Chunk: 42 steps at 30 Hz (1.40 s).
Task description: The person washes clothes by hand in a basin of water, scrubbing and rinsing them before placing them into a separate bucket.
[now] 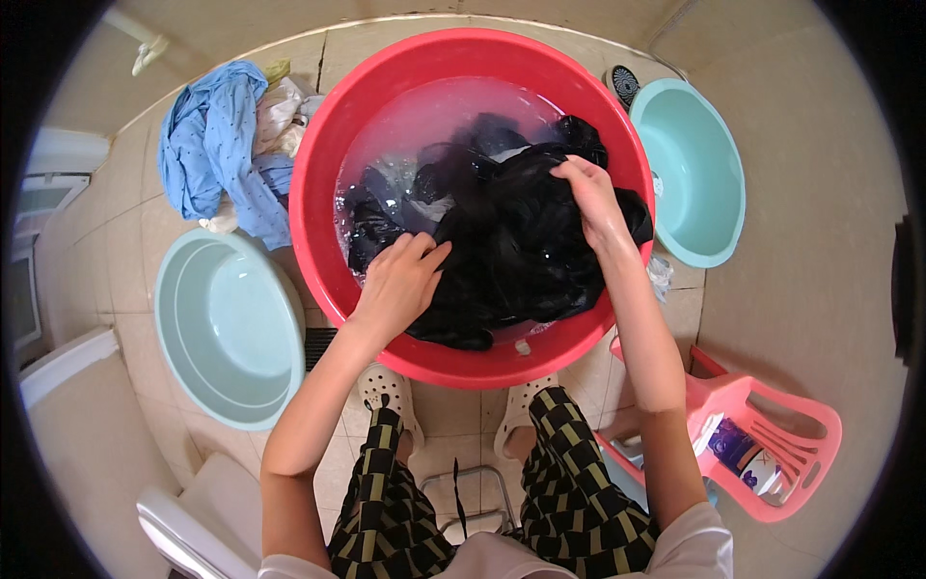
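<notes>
A wet black garment [511,241] is spread between my two hands over a large red tub [311,183] of cloudy, soapy water [405,121]. My right hand [590,198] pinches the cloth's upper right part, thumb and fingers closed on it. At its left edge, my left hand [397,282] has curled fingers gripping the fabric. The garment's kind cannot be made out in its folds. More dark cloth [374,227] lies partly sunk in the water to the left and behind.
Light-blue basins stand at the left [231,318] and the right [690,183]. Blue clothes [207,145] lie heaped at the far left. A pink plastic basket [719,396] with a purple-and-white package sits at the lower right. My feet in white clogs [391,391] flank the tub's near side.
</notes>
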{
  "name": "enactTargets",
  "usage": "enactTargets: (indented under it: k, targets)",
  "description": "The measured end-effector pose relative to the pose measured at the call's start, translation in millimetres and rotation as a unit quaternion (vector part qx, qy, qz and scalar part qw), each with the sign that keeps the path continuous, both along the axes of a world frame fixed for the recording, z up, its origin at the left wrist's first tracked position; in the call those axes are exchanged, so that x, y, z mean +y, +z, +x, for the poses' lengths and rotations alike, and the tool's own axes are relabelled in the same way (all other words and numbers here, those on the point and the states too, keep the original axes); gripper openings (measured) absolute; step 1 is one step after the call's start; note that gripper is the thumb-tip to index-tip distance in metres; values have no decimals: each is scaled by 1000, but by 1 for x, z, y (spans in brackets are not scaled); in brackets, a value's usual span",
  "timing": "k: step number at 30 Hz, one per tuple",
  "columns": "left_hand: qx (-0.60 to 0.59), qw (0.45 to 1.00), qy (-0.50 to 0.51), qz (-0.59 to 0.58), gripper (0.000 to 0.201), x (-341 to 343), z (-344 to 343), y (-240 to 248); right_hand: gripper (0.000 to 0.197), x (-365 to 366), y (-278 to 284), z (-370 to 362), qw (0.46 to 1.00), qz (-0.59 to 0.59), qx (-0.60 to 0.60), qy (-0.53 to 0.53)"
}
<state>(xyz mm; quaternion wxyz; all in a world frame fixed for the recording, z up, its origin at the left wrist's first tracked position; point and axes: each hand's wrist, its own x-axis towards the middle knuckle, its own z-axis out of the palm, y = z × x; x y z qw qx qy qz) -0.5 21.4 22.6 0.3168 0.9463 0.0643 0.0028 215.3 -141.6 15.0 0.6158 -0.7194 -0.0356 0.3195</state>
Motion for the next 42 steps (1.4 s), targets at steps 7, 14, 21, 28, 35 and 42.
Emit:
enactTargets:
  k: [7,14,21,28,35,42]
  targets:
    - [-101,987,110,-62,26,14,-18,17,48,12,1,-64,839,-199,-489,133]
    - [-127,931,275,-203,19,32,-26,35,32,-17,-27,-80,815,-261,-472,211]
    - [-129,932,301,-157,22,56,-22,-3,17,-25,38,-39,959,-72,-267,58]
    - [-160,977,123,64,45,27,24,-11,17,-25,107,-23,962,-23,-266,-53]
    - [-196,980,-15,21,50,-17,82,-5,17,-26,138,-49,940,-2,-327,-100]
    - [-229,959,114,-121,22,-25,78,7,21,-40,128,-26,928,-4,-340,-155]
